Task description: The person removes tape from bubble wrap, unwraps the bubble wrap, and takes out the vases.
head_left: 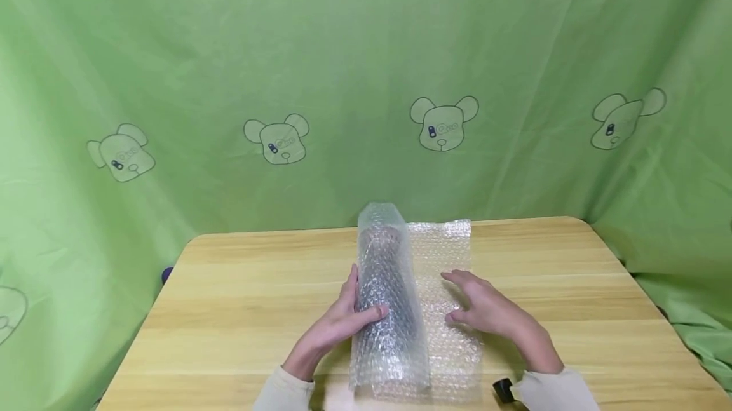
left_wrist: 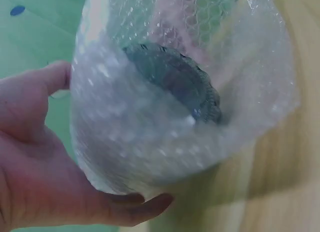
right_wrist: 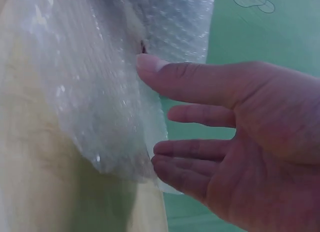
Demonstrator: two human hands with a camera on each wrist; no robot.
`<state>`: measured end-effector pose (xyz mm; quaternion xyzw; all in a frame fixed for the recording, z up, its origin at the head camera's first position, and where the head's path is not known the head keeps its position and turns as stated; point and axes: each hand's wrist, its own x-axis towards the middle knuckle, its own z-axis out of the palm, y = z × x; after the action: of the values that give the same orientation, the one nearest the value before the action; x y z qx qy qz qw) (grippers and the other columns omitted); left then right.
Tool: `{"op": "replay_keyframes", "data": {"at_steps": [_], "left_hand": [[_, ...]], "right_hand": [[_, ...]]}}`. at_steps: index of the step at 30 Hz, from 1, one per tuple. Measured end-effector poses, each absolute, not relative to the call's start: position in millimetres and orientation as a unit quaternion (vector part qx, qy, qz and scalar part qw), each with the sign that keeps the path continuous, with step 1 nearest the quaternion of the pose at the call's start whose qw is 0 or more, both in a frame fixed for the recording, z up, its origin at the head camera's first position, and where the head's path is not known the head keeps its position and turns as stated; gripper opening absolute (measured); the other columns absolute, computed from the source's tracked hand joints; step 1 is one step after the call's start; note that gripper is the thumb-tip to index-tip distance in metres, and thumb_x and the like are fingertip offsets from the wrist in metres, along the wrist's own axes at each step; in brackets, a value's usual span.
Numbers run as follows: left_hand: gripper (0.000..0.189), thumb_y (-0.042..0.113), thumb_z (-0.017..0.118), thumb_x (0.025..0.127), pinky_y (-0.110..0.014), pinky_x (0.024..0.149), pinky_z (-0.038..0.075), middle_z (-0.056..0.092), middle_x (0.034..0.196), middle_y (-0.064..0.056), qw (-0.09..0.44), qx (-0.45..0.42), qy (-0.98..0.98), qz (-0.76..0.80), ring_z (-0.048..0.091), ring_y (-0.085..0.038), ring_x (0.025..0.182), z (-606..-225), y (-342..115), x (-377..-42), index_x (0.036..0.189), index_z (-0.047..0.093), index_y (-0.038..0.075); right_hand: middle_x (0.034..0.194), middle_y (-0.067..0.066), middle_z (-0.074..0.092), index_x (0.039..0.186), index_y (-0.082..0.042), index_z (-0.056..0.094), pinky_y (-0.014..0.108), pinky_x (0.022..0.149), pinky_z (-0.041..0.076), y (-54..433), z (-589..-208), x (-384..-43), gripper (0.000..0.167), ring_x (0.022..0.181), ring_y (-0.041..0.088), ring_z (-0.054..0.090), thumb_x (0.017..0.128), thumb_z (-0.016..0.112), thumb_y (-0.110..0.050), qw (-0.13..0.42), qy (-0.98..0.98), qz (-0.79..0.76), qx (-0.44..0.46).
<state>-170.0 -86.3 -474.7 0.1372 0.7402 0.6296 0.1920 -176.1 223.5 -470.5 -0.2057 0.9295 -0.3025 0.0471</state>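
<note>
A dark, bottle-shaped glass object [head_left: 391, 296] lies on the table, rolled in clear bubble wrap [head_left: 379, 213]. Its round, ridged end [left_wrist: 172, 79] shows through the open end of the roll in the left wrist view. My left hand [head_left: 337, 328] grips the roll from its left side, thumb on top, the other fingers at the side and partly hidden. To the right, a loose flap of the bubble wrap lies spread out. Over this flap is my right hand [head_left: 494, 309], fingers apart and nothing held; whether its fingertips touch the wrap I cannot tell.
The wooden table [head_left: 246, 316] has rounded far corners. A green curtain [head_left: 349, 49] with bear-head prints hangs behind it and along both sides. Beside the right sleeve, a small black item [head_left: 503, 390] shows. Something dark blue [head_left: 166, 275] peeks out past the left edge.
</note>
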Motion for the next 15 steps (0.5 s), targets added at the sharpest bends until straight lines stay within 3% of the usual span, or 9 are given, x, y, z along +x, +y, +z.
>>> {"op": "replay_keyframes", "data": {"at_steps": [5, 10, 15], "left_hand": [[0.111, 0.031, 0.073, 0.09, -0.073, 0.115, 0.017, -0.004, 0.166, -0.028, 0.132, 0.172, 0.783, 0.584, 0.012, -0.053, 0.15, -461, -83, -163, 0.164, -0.006, 0.006], [0.092, 0.034, 0.067, 0.094, -0.08, 0.105, 0.028, -0.003, 0.166, -0.03, 0.065, 0.211, 0.841, 0.494, 0.015, -0.057, 0.147, -449, -79, -152, 0.164, 0.015, 0.004], [0.079, 0.041, 0.063, 0.098, -0.077, 0.108, 0.029, 0.007, 0.168, -0.026, 0.032, 0.237, 0.887, 0.395, 0.016, -0.049, 0.151, -439, -67, -142, 0.16, 0.031, 0.004]], "right_hand": [[0.148, 0.042, 0.038, 0.144, 0.013, 0.047, 0.069, 0.112, 0.032, 220, -475, -175, 0.084, 0.136, 0.06, 0.038, 0.077, 0.088, -0.017, 0.063, 0.93, -0.299, -0.203], [0.151, 0.043, 0.032, 0.143, 0.011, 0.049, 0.07, 0.111, 0.033, 218, -478, -175, 0.084, 0.137, 0.061, 0.035, 0.075, 0.089, -0.019, 0.082, 0.936, -0.288, -0.186], [0.155, 0.043, 0.026, 0.143, 0.01, 0.051, 0.071, 0.111, 0.032, 217, -480, -173, 0.084, 0.139, 0.062, 0.032, 0.075, 0.089, -0.021, 0.098, 0.938, -0.286, -0.171]]}}
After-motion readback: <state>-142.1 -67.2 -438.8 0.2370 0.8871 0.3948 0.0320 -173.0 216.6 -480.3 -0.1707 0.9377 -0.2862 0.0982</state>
